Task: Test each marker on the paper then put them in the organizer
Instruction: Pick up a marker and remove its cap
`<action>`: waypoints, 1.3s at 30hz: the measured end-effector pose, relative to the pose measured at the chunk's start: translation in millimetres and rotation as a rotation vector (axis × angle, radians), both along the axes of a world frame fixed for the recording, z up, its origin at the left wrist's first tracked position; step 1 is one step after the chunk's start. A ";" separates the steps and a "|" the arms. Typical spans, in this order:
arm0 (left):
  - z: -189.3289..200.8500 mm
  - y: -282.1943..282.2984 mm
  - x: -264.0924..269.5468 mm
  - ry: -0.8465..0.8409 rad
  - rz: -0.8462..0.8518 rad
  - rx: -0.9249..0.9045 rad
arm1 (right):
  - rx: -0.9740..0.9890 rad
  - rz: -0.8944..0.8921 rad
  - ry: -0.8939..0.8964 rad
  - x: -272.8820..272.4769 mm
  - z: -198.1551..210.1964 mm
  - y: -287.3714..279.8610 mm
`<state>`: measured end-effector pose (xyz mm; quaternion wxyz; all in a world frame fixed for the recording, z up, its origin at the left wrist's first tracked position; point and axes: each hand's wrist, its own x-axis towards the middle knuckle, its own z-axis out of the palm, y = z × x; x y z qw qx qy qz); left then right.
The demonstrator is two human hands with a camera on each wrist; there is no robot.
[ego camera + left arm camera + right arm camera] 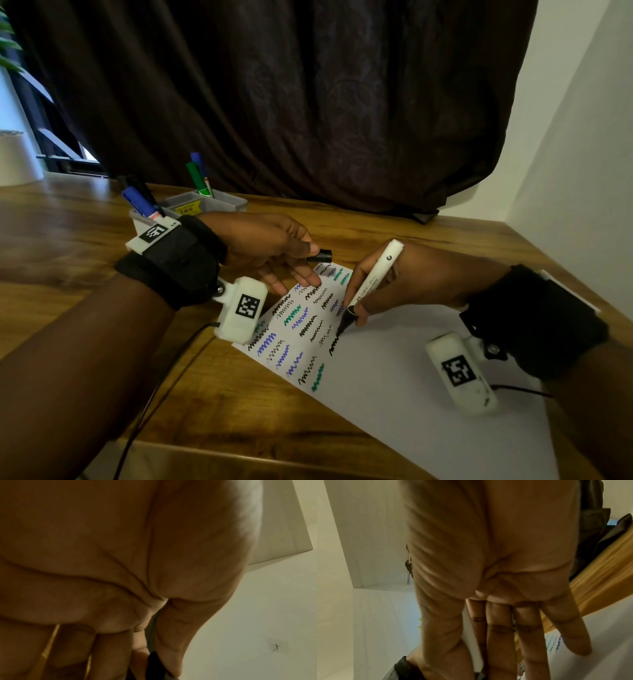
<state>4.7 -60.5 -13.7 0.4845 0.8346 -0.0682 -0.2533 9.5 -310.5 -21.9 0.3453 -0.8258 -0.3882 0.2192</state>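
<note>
My right hand point(363, 305) grips a white-barrelled black marker point(371, 282), its tip touching the white paper point(411, 377) at the end of a fresh black squiggle. The paper carries several black, blue and green test squiggles. My left hand point(301, 263) pinches the marker's black cap point(322, 256) between thumb and forefinger, while its other fingers press flat on the paper's far corner. The grey organizer point(212, 202) stands behind the left wrist, holding blue and green markers point(200, 178). In the right wrist view the white barrel point(473, 639) runs between thumb and fingers. In the left wrist view the dark cap point(155, 661) shows between fingers.
The wooden table point(239, 411) ends at a front edge near me. A dark curtain point(308, 102) hangs behind it and a white wall point(582, 171) closes the right side. A white pot point(17, 157) stands far left. Cables trail from both wrist cameras.
</note>
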 end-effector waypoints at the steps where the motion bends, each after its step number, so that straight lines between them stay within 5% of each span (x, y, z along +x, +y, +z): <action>1: -0.5 0.4 0.5 0.001 0.000 -0.002 | 0.000 0.000 0.005 0.7 -0.3 -0.2; 11: -2.3 2.3 3.5 0.011 -0.016 -0.010 | 0.040 -0.055 0.074 4.1 -1.5 -4.6; 16: -1.6 1.2 1.8 -0.077 -0.030 -0.008 | 0.332 -0.332 0.193 13.4 0.9 -11.5; 23: -2.8 -2.7 6.5 -0.332 0.123 -0.138 | 0.666 -0.490 0.295 22.3 3.3 -12.6; 39: -3.1 -3.9 7.7 -0.427 0.075 -0.188 | 0.697 -0.505 0.194 15.4 -6.7 -0.3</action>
